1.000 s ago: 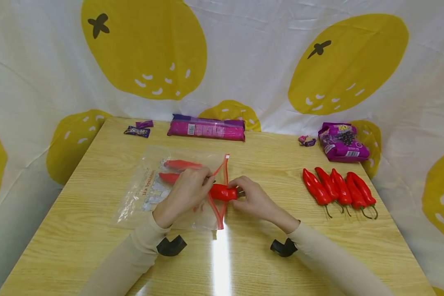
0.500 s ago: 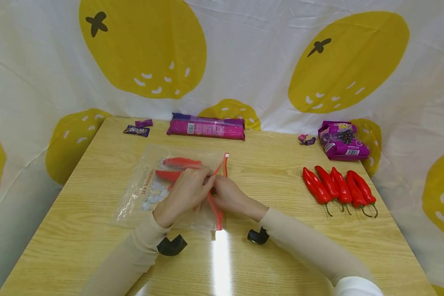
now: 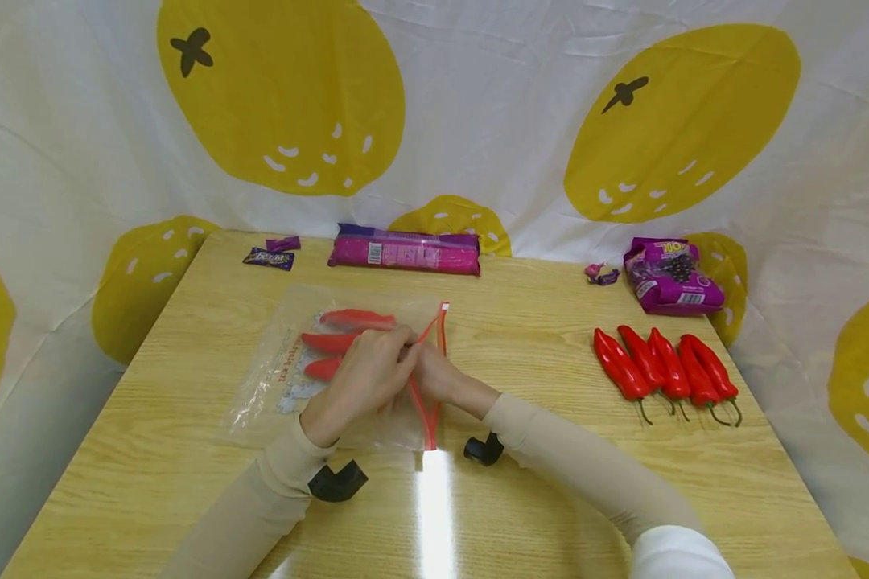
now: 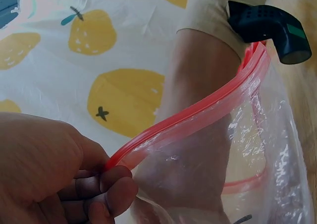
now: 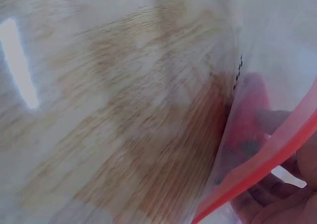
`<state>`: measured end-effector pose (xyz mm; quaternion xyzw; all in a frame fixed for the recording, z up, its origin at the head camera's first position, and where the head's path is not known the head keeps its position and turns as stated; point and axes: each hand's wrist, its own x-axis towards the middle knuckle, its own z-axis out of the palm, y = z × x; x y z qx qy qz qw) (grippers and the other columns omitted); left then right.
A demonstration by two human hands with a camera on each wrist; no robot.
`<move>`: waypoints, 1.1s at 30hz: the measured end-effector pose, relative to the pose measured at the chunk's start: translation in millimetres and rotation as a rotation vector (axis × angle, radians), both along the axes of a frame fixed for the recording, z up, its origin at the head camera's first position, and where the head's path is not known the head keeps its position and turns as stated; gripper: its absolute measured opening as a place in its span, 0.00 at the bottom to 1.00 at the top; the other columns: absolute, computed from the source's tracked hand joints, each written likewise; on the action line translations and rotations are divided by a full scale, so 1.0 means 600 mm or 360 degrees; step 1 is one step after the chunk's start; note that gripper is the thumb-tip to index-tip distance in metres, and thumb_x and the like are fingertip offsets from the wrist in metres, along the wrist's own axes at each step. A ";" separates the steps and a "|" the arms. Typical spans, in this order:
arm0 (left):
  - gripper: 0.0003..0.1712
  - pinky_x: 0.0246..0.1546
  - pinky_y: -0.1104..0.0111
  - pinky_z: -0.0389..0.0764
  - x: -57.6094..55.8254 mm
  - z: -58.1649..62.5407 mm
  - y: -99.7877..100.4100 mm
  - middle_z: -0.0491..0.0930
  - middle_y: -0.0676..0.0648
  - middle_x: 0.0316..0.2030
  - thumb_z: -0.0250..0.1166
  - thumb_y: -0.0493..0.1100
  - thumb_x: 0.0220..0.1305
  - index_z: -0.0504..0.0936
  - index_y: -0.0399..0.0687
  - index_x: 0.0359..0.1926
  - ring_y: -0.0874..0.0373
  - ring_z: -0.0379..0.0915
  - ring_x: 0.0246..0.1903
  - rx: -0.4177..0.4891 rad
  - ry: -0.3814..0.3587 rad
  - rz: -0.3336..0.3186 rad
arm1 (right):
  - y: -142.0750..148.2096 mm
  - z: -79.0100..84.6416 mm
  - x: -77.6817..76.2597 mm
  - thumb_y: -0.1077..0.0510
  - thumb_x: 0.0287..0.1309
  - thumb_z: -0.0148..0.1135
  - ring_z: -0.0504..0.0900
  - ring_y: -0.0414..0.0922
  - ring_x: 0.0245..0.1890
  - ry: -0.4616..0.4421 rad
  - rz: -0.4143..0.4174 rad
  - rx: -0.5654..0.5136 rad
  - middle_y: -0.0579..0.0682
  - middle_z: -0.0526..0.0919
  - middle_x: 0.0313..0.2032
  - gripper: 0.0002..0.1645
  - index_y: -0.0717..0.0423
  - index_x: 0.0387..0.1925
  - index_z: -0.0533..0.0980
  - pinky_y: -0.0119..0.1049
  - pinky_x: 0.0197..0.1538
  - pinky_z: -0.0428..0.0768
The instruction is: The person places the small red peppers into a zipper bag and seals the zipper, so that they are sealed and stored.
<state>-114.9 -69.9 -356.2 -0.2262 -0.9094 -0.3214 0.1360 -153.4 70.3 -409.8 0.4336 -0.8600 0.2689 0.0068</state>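
A clear zip bag (image 3: 261, 402) with a red zip edge lies on the table, its mouth facing right. Through the plastic show red chili peppers (image 3: 329, 342), one above the other, partly covered by my left hand (image 3: 372, 366). That hand pinches the red zip edge (image 4: 188, 114) at the mouth, as the left wrist view shows. My right hand (image 3: 440, 374) reaches in through the opening. Inside the bag, its fingers (image 5: 272, 119) hold a red chili pepper (image 5: 247, 105) near the stem end; the fingertips are partly hidden behind the plastic.
Several red chili peppers (image 3: 665, 370) lie side by side at the right. Along the back are a long purple packet (image 3: 405, 249), a purple bag with a grape picture (image 3: 672, 276), small wrapped sweets (image 3: 269, 257) at left and more sweets (image 3: 603, 275) at right.
My right hand has moved left from outside the mouth into the bag, taking the red chili pepper in with it. That pepper's tip now shows left of my left hand, which keeps its place.
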 end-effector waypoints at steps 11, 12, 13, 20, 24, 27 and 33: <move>0.06 0.13 0.75 0.63 -0.002 0.003 -0.004 0.70 0.54 0.16 0.58 0.36 0.61 0.79 0.42 0.28 0.68 0.60 0.12 0.0043 -0.0054 -0.0024 | 0.121 0.041 0.040 0.60 0.52 0.62 0.81 0.45 0.34 0.0136 -0.0432 0.0065 0.50 0.79 0.40 0.14 0.57 0.43 0.77 0.35 0.35 0.79; 0.06 0.13 0.75 0.63 -0.002 0.003 -0.004 0.69 0.54 0.16 0.58 0.36 0.60 0.79 0.42 0.28 0.67 0.60 0.12 0.0042 -0.0049 -0.0026 | 0.146 0.043 0.042 0.60 0.52 0.63 0.81 0.46 0.34 0.0202 -0.0504 0.0075 0.50 0.79 0.40 0.14 0.57 0.42 0.77 0.36 0.34 0.79; 0.06 0.13 0.75 0.62 -0.003 0.004 -0.004 0.68 0.54 0.15 0.58 0.36 0.60 0.79 0.42 0.28 0.67 0.59 0.12 0.0042 -0.0046 -0.0027 | 0.173 0.043 0.043 0.61 0.51 0.63 0.81 0.47 0.35 0.0272 -0.0578 0.0093 0.51 0.79 0.40 0.14 0.58 0.42 0.77 0.38 0.34 0.79; 0.06 0.14 0.74 0.63 -0.004 0.005 -0.006 0.68 0.54 0.16 0.58 0.36 0.60 0.79 0.43 0.27 0.65 0.60 0.14 0.0028 -0.0064 -0.0019 | 0.367 0.024 0.040 0.64 0.44 0.64 0.75 0.61 0.35 0.0638 -0.1082 0.0339 0.64 0.76 0.38 0.20 0.65 0.43 0.76 0.54 0.36 0.73; 0.05 0.14 0.74 0.63 -0.004 0.004 -0.006 0.68 0.54 0.17 0.58 0.36 0.59 0.79 0.42 0.28 0.65 0.60 0.14 0.0042 -0.0076 -0.0021 | 0.434 0.016 0.045 0.60 0.45 0.63 0.71 0.67 0.37 0.0602 -0.1324 0.0506 0.70 0.73 0.39 0.25 0.67 0.47 0.73 0.59 0.38 0.69; 0.05 0.14 0.74 0.63 -0.004 0.004 -0.006 0.68 0.54 0.17 0.58 0.36 0.59 0.79 0.42 0.28 0.65 0.60 0.14 0.0050 -0.0082 -0.0027 | 0.454 0.015 0.050 0.56 0.46 0.64 0.69 0.68 0.38 0.0514 -0.1406 0.0635 0.72 0.72 0.40 0.28 0.67 0.49 0.72 0.61 0.38 0.68; 0.06 0.14 0.74 0.62 -0.003 0.002 -0.006 0.67 0.54 0.16 0.58 0.36 0.60 0.79 0.43 0.27 0.66 0.59 0.14 0.0066 -0.0106 -0.0027 | 0.460 0.007 0.052 0.54 0.45 0.66 0.69 0.66 0.35 0.0453 -0.1345 0.0769 0.70 0.73 0.36 0.25 0.67 0.43 0.76 0.59 0.34 0.69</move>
